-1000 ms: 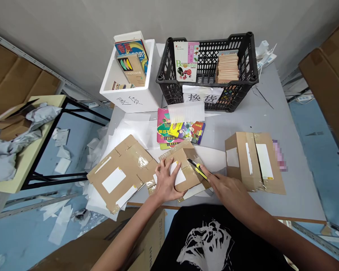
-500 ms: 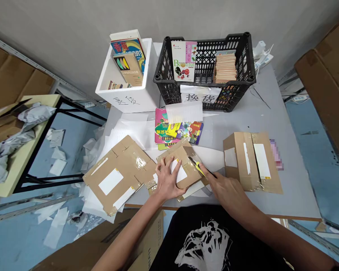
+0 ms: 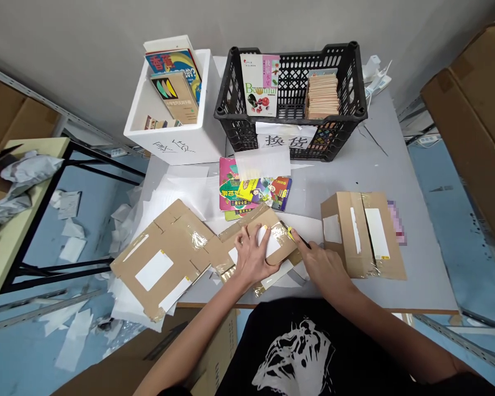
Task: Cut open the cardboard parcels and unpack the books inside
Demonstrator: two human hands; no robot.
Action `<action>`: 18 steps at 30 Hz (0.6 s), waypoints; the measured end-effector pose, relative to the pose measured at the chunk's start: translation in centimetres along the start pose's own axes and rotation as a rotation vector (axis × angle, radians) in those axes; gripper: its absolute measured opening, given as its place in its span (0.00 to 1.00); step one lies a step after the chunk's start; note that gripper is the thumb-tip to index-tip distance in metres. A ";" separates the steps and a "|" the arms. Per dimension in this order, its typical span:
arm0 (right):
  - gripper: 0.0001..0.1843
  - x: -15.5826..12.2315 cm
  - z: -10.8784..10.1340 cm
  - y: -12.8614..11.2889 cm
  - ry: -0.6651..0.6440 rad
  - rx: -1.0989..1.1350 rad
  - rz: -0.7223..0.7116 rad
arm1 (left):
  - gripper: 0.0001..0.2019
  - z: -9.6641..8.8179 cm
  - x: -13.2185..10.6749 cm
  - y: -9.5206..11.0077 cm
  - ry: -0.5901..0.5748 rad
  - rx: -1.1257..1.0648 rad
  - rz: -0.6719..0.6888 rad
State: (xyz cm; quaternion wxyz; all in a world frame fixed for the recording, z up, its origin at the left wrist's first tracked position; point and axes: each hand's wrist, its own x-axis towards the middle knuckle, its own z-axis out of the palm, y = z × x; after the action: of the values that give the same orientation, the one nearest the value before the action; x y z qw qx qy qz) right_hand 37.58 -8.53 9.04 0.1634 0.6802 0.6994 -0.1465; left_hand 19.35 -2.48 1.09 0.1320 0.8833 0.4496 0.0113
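1. The left hand [image 3: 256, 258] is bearing down on a small cardboard box [image 3: 284, 252], its grip clasping it: bent fingers are lying over the top while the thumb is bearing along the near side.
2. The right hand [image 3: 322, 267] is holding a yellow-and-black utility knife [image 3: 290, 234], its grip pinching the handle with the index finger pointing along it.
3. The knife's front end is sitting at the box's right edge — how deep the blade is reaching, I cannot tell.
4. A slip is looking like the main hazard: a blade snagging in the tape and suddenly breaking free could be skidding toward the left fingers. Too deep a stroke could be scoring whatever is lying inside.
5. Uneven pressure could be turning the box, since loose flaps are spreading around its base.
6. The box is looking plain brown and boxy, with shiny tape catching light and a white label [image 3: 272, 239] showing partly on top.
7. It is resting near the front of the grey desk [image 3: 421, 280], between a flattened carton [image 3: 181, 242] and a taped carton [image 3: 344, 242] — colourful books [image 3: 268, 192] are lying just beyond.
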 end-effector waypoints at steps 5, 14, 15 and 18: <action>0.36 0.6 0.3 0.3 -0.042 -0.001 0.019 | 0.47 0.1 0.7 0.5 -0.018 -0.005 -0.020; 0.36 0.4 0.4 0.3 -0.068 -0.039 0.031 | 0.47 0.0 0.6 0.8 -0.007 0.051 -0.015; 0.37 0.4 0.5 0.3 -0.066 -0.040 0.030 | 0.47 0.0 0.6 0.8 -0.007 0.050 -0.015; 0.37 0.2 1.0 0.2 -0.051 -0.043 0.023 | 0.46 -0.1 0.6 0.8 -0.009 0.041 -0.020</action>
State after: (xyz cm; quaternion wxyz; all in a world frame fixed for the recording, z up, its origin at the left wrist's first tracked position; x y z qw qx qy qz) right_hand 37.80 -8.77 8.06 0.1976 0.6806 0.6901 -0.1468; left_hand 20.31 -2.43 1.28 0.1162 0.8813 0.4580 -0.0033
